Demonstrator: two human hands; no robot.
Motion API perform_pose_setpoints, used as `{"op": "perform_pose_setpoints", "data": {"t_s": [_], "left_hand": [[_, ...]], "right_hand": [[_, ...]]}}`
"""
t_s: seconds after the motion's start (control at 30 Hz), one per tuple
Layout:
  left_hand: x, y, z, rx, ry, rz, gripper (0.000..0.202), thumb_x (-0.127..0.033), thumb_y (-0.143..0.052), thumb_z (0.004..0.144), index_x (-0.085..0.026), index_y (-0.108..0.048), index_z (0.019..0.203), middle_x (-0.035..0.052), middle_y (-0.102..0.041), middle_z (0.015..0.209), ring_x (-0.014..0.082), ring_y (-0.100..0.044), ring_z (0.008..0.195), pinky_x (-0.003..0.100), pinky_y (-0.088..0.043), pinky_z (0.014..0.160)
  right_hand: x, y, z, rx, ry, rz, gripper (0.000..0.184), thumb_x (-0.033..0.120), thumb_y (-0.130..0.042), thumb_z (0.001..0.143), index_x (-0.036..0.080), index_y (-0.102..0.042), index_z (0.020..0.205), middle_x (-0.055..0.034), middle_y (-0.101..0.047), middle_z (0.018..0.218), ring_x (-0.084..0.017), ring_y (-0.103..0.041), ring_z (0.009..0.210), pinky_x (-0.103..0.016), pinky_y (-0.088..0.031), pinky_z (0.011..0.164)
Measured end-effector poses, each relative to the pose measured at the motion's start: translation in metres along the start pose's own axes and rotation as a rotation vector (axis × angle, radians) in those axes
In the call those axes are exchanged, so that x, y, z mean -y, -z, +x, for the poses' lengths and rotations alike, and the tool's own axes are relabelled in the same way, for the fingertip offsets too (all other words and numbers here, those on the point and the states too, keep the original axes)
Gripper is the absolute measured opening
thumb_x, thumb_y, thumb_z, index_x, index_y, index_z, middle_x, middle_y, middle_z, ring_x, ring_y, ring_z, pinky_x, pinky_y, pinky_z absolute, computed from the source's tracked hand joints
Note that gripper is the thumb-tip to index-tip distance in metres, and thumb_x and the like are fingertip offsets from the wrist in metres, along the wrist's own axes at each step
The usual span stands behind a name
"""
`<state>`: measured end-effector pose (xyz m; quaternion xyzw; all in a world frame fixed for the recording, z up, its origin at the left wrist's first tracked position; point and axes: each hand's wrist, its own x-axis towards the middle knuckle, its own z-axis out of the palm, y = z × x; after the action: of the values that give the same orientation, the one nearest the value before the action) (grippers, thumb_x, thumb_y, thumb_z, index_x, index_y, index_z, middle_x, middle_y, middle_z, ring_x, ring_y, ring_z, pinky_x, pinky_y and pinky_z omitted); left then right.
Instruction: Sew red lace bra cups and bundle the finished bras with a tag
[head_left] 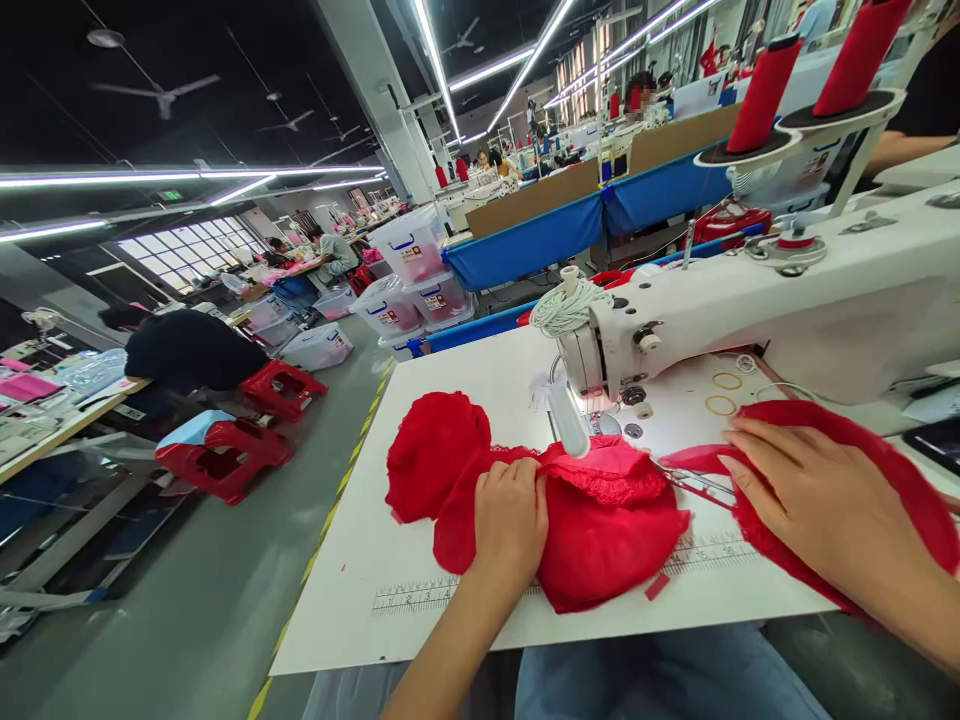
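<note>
Red lace-edged fabric shaped like bra cups [607,550] lies on the white sewing table, partly under the needle area of a white sewing machine [795,290]. My left hand [510,520] is closed on the gathered lace edge between two rounded parts, its fingertips folded into the cloth. My right hand [810,500] lies over another stretch of red fabric [885,470] at the right, fingers bent onto a narrow red band that runs toward the cups. A thin see-through or metallic strip crosses below that band; its kind is unclear.
A printed ruler scale [412,597] runs along the table's front. Two yellowish rings [721,405] lie on the machine bed. Red thread cones [765,95] stand at upper right. Clear storage boxes [409,245], red stools [221,455] and co-workers are beyond the table.
</note>
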<state>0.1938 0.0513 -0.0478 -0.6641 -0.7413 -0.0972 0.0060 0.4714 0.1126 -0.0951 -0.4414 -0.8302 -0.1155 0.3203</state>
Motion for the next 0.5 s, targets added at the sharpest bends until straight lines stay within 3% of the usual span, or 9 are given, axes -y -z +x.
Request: {"op": "perform_pose_setpoints", "data": {"t_s": [0.13,0.27,0.4,0.5], "left_hand": [[-0.004,0.013,0.014,0.198,0.053,-0.151,0.041,-0.035,-0.030,0.097,-0.021,-0.046,0.062,0.0020,-0.056,0.062,0.0177,-0.048,0.059,0.030,-0.030,0.057],[-0.001,0.024,0.023,0.268,0.019,-0.204,0.042,-0.041,-0.035,0.095,-0.021,-0.045,0.060,-0.0012,-0.055,0.059,0.0155,-0.047,0.054,0.028,-0.027,0.051],[0.009,0.026,0.015,0.173,-0.032,-0.195,0.010,-0.025,-0.051,0.088,-0.023,-0.059,0.082,0.0001,-0.067,0.085,0.0185,-0.059,0.078,0.030,-0.038,0.065],[0.016,0.021,0.001,0.056,-0.101,-0.157,0.015,-0.018,-0.055,0.086,-0.024,-0.060,0.098,0.0020,-0.068,0.099,0.0202,-0.060,0.089,0.034,-0.043,0.075]], "right_hand": [[0.031,0.000,0.007,0.036,0.069,0.360,0.022,0.024,-0.044,0.095,0.020,-0.060,0.110,-0.0112,-0.070,0.105,-0.029,-0.064,0.095,-0.042,-0.054,0.079],[0.055,-0.022,0.018,0.161,0.013,0.414,0.025,0.024,-0.042,0.092,0.019,-0.063,0.104,-0.0117,-0.071,0.103,-0.031,-0.065,0.093,-0.045,-0.054,0.073],[0.059,-0.016,0.029,0.146,-0.136,0.534,0.027,0.027,-0.038,0.095,0.022,-0.061,0.082,-0.0046,-0.067,0.076,-0.022,-0.064,0.070,-0.032,-0.052,0.057],[0.057,0.006,0.027,0.227,-0.451,0.933,0.032,0.046,-0.046,0.094,0.024,-0.059,0.075,0.0011,-0.057,0.063,-0.016,-0.056,0.057,-0.023,-0.047,0.047]]}}
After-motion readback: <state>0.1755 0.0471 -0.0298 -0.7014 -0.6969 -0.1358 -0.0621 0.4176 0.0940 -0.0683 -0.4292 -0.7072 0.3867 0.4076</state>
